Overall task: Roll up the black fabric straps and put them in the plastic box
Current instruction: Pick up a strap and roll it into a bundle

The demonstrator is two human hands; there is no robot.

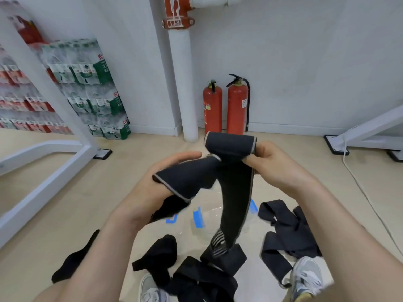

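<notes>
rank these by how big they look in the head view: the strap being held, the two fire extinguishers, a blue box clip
1. held strap, though it is nearest the camera, which inflates it
2. taller extinguisher
3. shorter extinguisher
4. blue clip

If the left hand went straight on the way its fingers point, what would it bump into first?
Most likely the black strap where the right hand pinches it, close ahead of the left hand; depth is hard to judge.
</notes>
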